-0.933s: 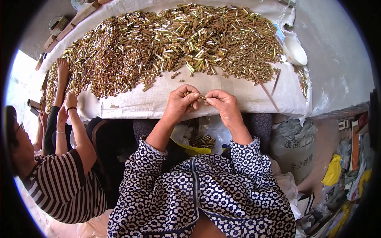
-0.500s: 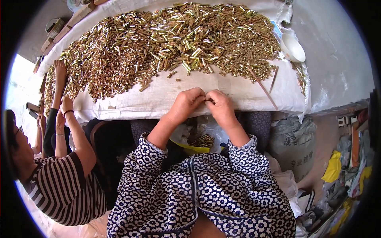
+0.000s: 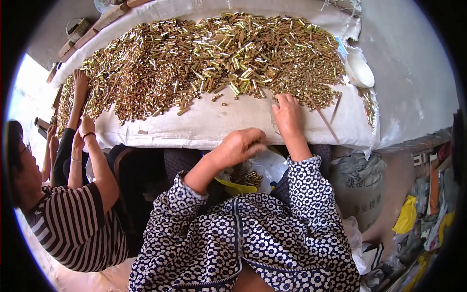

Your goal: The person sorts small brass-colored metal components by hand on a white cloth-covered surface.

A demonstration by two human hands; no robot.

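Gold-coloured pieces [image 3: 214, 63] lie upper centre, presumably to suit the reach of my right hand [image 3: 288, 117]. My left hand [image 3: 241, 145] hangs mid-frame; I cannot tell either's finger closure.

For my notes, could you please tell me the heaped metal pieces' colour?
The metal pieces are gold and brownish, clearest in the head view.

To your right are a bowl [image 3: 360, 71] and a sack [image 3: 362, 202]; to your left, a co-worker [image 3: 73, 228] and a basket [image 3: 78, 32].
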